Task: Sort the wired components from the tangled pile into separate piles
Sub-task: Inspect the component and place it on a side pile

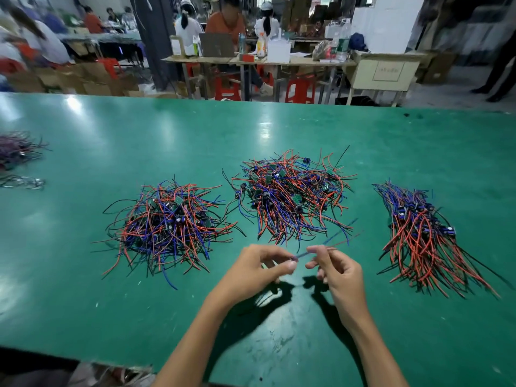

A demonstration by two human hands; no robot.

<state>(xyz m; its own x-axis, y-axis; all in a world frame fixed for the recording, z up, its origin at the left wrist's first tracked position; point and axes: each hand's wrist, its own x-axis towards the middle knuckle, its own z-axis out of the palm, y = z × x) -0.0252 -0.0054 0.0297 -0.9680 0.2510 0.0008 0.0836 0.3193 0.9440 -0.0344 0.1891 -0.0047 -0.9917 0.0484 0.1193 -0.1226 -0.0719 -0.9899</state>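
Observation:
Three heaps of red, blue and black wired components lie on the green table point(83, 289). A tangled pile point(290, 194) sits in the middle, another tangled pile point(167, 224) lies to its left, and a combed, aligned pile point(421, 236) lies at the right. In front of the middle pile, my left hand point(262, 269) and my right hand point(335, 269) hold one wired component point(329, 243) between them, just above the table. My left hand pinches its near end. My right fingers pinch its blue and red wires, which trail blurred up to the right.
More wire bundles point(16, 152) lie at the table's far left edge. Beyond the table's far edge stand other workbenches point(251, 61), red stools point(300, 90), cardboard boxes and seated people. The near table edge runs just below my forearms.

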